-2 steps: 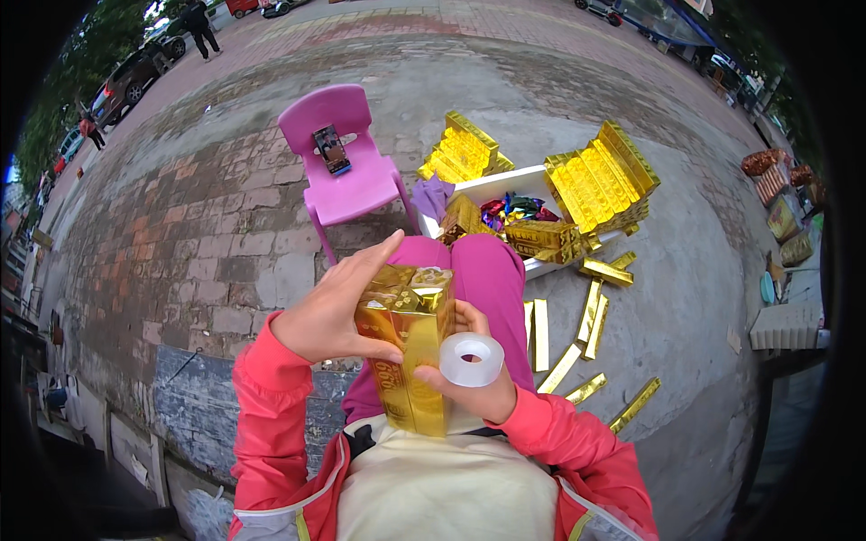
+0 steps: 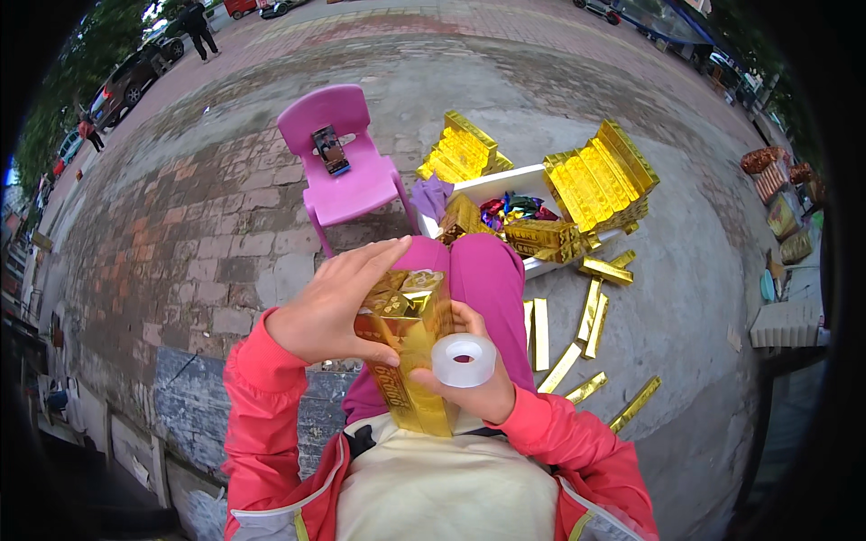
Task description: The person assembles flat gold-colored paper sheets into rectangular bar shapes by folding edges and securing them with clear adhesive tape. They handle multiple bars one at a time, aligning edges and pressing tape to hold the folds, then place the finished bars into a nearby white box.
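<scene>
On my lap stands a shiny gold foil box (image 2: 419, 383), tall and slightly tilted, between my hands. My left hand (image 2: 329, 302) spans its left side, thumb pressed on the near face and fingers stretched along the far side. The fingertips reach past the box's top edge. My right hand (image 2: 478, 388) grips the right side, thumb in front and fingers curled behind. A roll of clear tape (image 2: 448, 365) sits against this hand, over the base of the thumb; how it is held is hidden.
Beyond my knees, a white tray (image 2: 492, 187) holds gold packets and colourful foil pieces. Stacked gold bars (image 2: 600, 180) rest on its right. Loose gold strips (image 2: 591, 316) lie on the ground at right. A pink chair (image 2: 347, 185) bearing a phone (image 2: 330, 150) stands ahead left.
The box has tilted slightly, its top shifting a little. My left hand has dropped its fingertips slightly, and the tape roll has moved slightly left with my right hand.
</scene>
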The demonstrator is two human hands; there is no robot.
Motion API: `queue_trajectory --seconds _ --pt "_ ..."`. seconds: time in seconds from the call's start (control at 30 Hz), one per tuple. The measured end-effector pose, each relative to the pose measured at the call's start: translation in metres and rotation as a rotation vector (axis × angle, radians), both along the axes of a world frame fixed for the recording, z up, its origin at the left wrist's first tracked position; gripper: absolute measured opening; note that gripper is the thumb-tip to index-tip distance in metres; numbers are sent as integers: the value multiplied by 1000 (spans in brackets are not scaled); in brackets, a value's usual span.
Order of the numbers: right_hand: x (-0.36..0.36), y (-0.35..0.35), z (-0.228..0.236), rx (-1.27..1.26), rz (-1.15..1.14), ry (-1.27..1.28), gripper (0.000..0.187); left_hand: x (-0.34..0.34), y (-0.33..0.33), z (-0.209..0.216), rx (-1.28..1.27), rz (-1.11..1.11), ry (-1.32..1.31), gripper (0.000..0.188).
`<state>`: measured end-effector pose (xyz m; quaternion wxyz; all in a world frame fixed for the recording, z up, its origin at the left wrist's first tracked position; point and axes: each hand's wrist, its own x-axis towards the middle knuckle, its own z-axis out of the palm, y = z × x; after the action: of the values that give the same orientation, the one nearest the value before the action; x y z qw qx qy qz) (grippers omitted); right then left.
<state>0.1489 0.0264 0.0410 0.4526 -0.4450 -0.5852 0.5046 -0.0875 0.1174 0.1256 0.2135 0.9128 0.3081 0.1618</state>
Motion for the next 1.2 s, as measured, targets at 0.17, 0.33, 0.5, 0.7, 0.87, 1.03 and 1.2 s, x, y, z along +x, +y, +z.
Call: queue_trajectory --seconds 0.17,0.33,0.5,0.7,0.87,1.03,1.2 --pt "-7 -3 13 169 -43 -343 104 14 11 24 -256 -156 135 124" --pt "-12 -7 22 231 -54 -388 106 7 9 15 -318 -183 52 126" --pt "-7 -7 26 248 1 -376 100 -7 18 -5 -421 -207 -29 123" --pt "9 4 33 445 -16 -287 79 -24 25 -31 -531 -160 -101 124" --pt "3 19 33 572 144 -262 52 -24 25 -38 -573 -142 -118 127" --pt "3 27 30 652 97 -242 41 -14 26 -33 -525 -177 -92 125" --pt "19 27 50 805 106 -567 43 5 26 -29 -478 -93 22 119"
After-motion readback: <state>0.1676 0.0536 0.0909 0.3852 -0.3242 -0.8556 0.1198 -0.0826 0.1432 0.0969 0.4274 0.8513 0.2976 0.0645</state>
